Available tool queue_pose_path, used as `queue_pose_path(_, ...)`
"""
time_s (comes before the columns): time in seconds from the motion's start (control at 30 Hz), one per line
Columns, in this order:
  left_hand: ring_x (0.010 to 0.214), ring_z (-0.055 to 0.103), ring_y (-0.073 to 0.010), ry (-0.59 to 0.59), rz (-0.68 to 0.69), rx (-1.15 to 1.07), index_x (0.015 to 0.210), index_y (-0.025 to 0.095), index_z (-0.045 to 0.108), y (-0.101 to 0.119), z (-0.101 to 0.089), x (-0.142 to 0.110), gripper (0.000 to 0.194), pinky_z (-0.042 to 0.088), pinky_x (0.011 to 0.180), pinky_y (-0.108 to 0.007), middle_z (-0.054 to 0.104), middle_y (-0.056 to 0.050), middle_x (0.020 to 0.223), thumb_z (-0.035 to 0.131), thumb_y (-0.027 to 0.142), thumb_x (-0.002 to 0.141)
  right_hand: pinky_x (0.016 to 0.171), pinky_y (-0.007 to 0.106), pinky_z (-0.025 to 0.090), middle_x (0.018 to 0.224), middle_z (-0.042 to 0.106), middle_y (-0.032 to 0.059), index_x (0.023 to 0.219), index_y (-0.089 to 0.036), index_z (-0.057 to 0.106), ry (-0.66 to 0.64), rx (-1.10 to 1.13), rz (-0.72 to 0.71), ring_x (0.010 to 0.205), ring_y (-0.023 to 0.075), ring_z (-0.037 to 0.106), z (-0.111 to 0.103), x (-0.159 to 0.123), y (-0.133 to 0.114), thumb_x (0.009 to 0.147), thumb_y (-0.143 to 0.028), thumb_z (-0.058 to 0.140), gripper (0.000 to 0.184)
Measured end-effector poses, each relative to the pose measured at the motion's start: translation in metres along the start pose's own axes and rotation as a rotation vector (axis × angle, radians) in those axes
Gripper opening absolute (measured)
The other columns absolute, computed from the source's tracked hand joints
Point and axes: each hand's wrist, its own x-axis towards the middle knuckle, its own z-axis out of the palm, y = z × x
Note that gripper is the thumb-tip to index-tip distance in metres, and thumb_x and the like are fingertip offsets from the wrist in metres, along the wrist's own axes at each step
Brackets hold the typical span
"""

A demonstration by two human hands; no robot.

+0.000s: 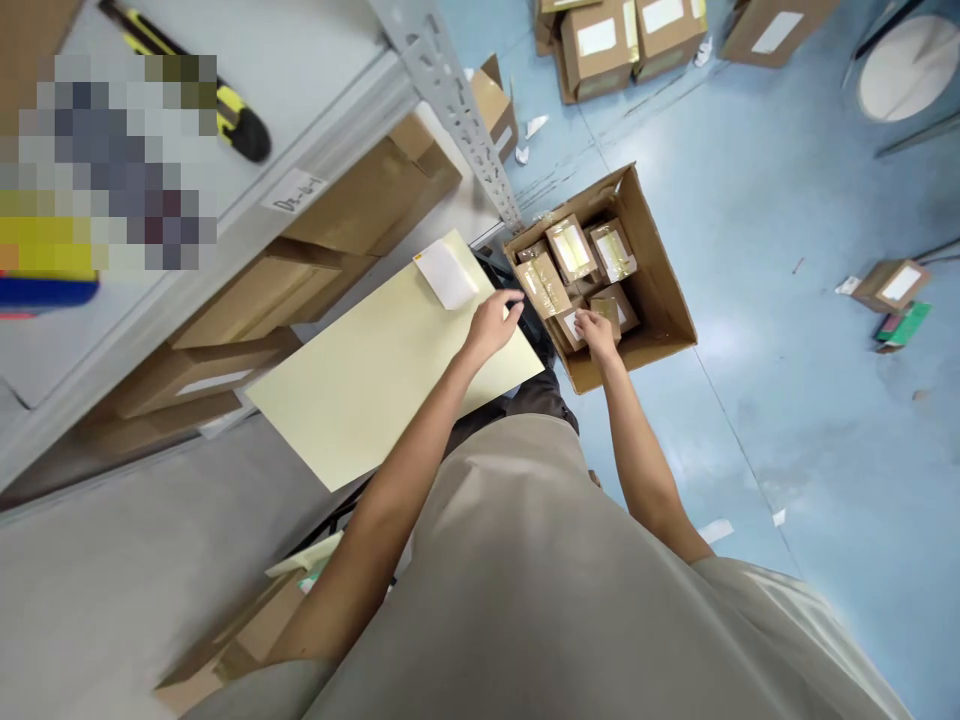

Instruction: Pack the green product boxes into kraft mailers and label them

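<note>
A large open cardboard box (664, 270) stands on the floor in front of me, with several small taped cartons inside. One small taped carton (544, 284) lies tilted near the box's left side, above the others. My left hand (493, 325) is beside that side, thumb and fingers apart; whether its fingertips touch the box I cannot tell. Over the cartons, my right hand (598, 333) has its fingers curled together near the tilted carton's lower corner; what they hold, if anything, is hidden. Under my left forearm is a pale yellow board (375, 375) with a white paper slip (446, 274) on it.
Metal shelving (341, 120) on the left holds flat cardboard boxes (367, 195); a yellow-black utility knife (236, 115) lies on its top. More cartons (600, 45) stand on the blue floor beyond, with a round white stool (907, 68) at the far right. Paper scraps litter the floor.
</note>
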Motion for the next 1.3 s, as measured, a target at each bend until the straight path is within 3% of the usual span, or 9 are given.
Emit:
queue_pose_path(0.2,0.123,0.078,-0.0335,0.238,-0.333,-0.224,0.095,0.024,0.078,-0.045,-0.041,-0.168,0.021,0.054,0.124,-0.053,0.086,-0.008,0.115,0.077,0.045,0.095,0.11,0.05,0.064,0.088,0.079,0.0061,0.09,-0.022,0.073,-0.094,0.0,0.175,0.106,0.0264,0.08,0.026,-0.056,-0.002,0.077,-0.077,0.085,0.058)
queue_pose_path(0.37,0.12,0.08,-0.0373,0.516,-0.423,-0.461,0.092,0.026,0.079,-0.085,-0.052,-0.255,0.04,0.057,0.12,-0.058,0.087,-0.01,0.11,0.084,0.065,0.085,0.114,0.057,0.062,0.104,0.084,0.0107,0.098,-0.02,0.078,-0.274,-0.146,0.049,0.108,0.0302,0.082,0.08,-0.082,-0.029,0.068,-0.08,0.09,0.068)
queue_pose_path(0.53,0.117,0.081,-0.0353,0.767,-0.353,-0.645,0.095,0.024,0.081,-0.118,-0.073,-0.323,0.05,0.06,0.117,-0.055,0.087,-0.013,0.112,0.085,0.072,0.08,0.116,0.058,0.061,0.119,0.084,0.0151,0.112,-0.02,0.08,-0.479,-0.3,-0.169,0.111,0.0322,0.082,0.172,-0.127,-0.062,0.072,-0.084,0.086,0.076)
queue_pose_path(0.67,0.121,0.08,-0.0333,0.953,-0.263,-0.778,0.094,0.023,0.081,-0.149,-0.105,-0.395,0.044,0.057,0.121,-0.053,0.086,-0.014,0.116,0.086,0.065,0.082,0.117,0.059,0.061,0.125,0.084,0.0168,0.121,-0.021,0.08,-0.675,-0.433,-0.298,0.118,0.0342,0.081,0.258,-0.196,-0.076,0.079,-0.084,0.082,0.076)
queue_pose_path(0.87,0.115,0.082,-0.0315,1.259,-0.15,-0.878,0.092,0.024,0.082,-0.205,-0.138,-0.53,0.024,0.061,0.116,-0.053,0.087,-0.011,0.114,0.081,0.048,0.089,0.123,0.061,0.057,0.136,0.082,0.0136,0.124,-0.027,0.081,-1.027,-0.595,-0.348,0.127,0.0345,0.08,0.388,-0.32,-0.055,0.088,-0.074,0.081,0.059)
queue_pose_path(1.0,0.117,0.081,-0.0301,1.517,-0.198,-0.893,0.088,0.024,0.081,-0.245,-0.134,-0.616,0.02,0.06,0.115,-0.052,0.087,-0.009,0.112,0.074,0.041,0.095,0.123,0.064,0.057,0.133,0.083,0.012,0.121,-0.029,0.082,-1.248,-0.718,-0.335,0.127,0.0364,0.079,0.465,-0.396,-0.018,0.087,-0.07,0.085,0.053)
queue_pose_path(1.13,0.117,0.08,-0.029,1.784,-0.39,-0.983,0.098,0.023,0.079,-0.281,-0.105,-0.682,0.017,0.059,0.116,-0.049,0.085,-0.01,0.114,0.073,0.039,0.096,0.12,0.062,0.06,0.132,0.084,0.011,0.12,-0.031,0.083,-1.451,-0.865,-0.326,0.124,0.0363,0.08,0.529,-0.458,0.021,0.087,-0.072,0.086,0.053)
queue_pose_path(1.2,0.123,0.077,-0.0306,1.946,-0.546,-0.99,0.108,0.022,0.076,-0.297,-0.084,-0.707,0.019,0.058,0.116,-0.049,0.082,-0.013,0.123,0.074,0.036,0.095,0.118,0.061,0.062,0.133,0.083,0.0113,0.122,-0.03,0.083,-1.555,-0.955,-0.333,0.124,0.0359,0.08,0.557,-0.481,0.039,0.086,-0.075,0.085,0.057)
queue_pose_path(1.3,0.147,0.062,-0.0349,2.187,-0.916,-0.877,0.131,0.022,0.069,-0.316,-0.053,-0.739,0.04,0.051,0.125,-0.051,0.07,-0.017,0.147,0.079,0.033,0.093,0.117,0.059,0.062,0.132,0.084,0.0122,0.124,-0.028,0.083,-1.694,-1.072,-0.317,0.124,0.0356,0.08,0.596,-0.511,0.068,0.085,-0.078,0.085,0.063)
